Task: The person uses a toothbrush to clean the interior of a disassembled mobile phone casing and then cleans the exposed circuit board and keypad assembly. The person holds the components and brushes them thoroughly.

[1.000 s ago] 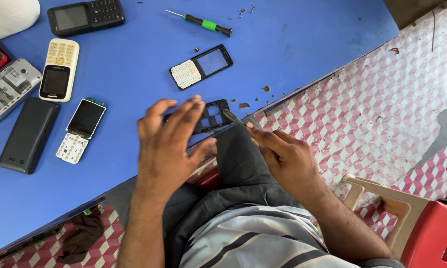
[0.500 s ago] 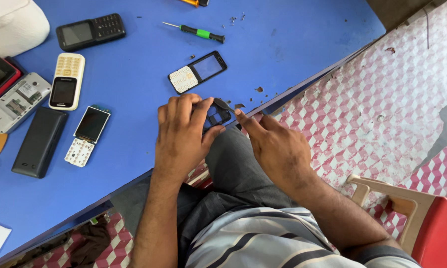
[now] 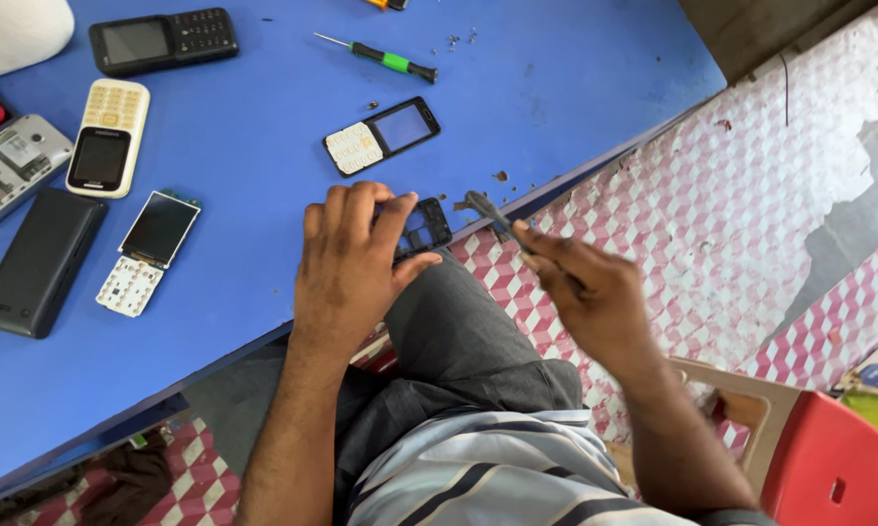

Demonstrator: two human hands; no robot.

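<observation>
My left hand (image 3: 351,268) rests on the near edge of the blue table (image 3: 264,117) and pins a black phone frame (image 3: 424,226) under its fingers. My right hand (image 3: 585,287) hovers just right of that frame and pinches a thin dark tool (image 3: 488,209), its tip pointing toward the frame. A black phone front with a white keypad (image 3: 381,136) lies beyond my left hand. Farther back lies a green-handled screwdriver (image 3: 385,60).
On the table's left lie a cream keypad phone (image 3: 108,136), a black keypad phone (image 3: 161,39), a bare screen with white keypad board (image 3: 149,251), a black back cover (image 3: 38,263) and a silver opened phone (image 3: 5,173). A red stool (image 3: 829,468) stands at lower right.
My right hand has pulled back to the right, away from the frame, with the tool. My left hand has shifted slightly and still covers the frame.
</observation>
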